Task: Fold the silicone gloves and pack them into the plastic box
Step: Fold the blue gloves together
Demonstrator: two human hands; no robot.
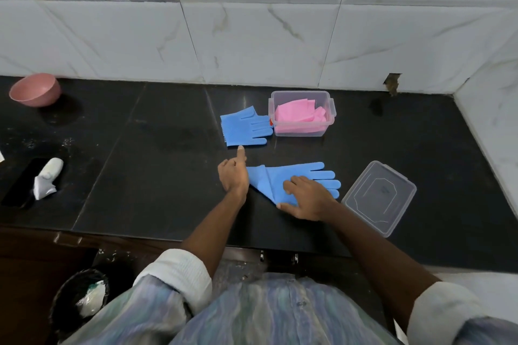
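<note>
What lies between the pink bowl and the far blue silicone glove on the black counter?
Nothing: in the head view the black counter is bare, only smudged, between the round pink bowl and the flat blue silicone glove beside the clear plastic box.

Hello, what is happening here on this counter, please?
A person is folding a blue silicone glove on the black counter. The right hand presses it flat; the left hand is at its folded cuff. A second blue glove lies unfolded beside the plastic box, which already holds pink gloves. The lid lies apart.
</note>
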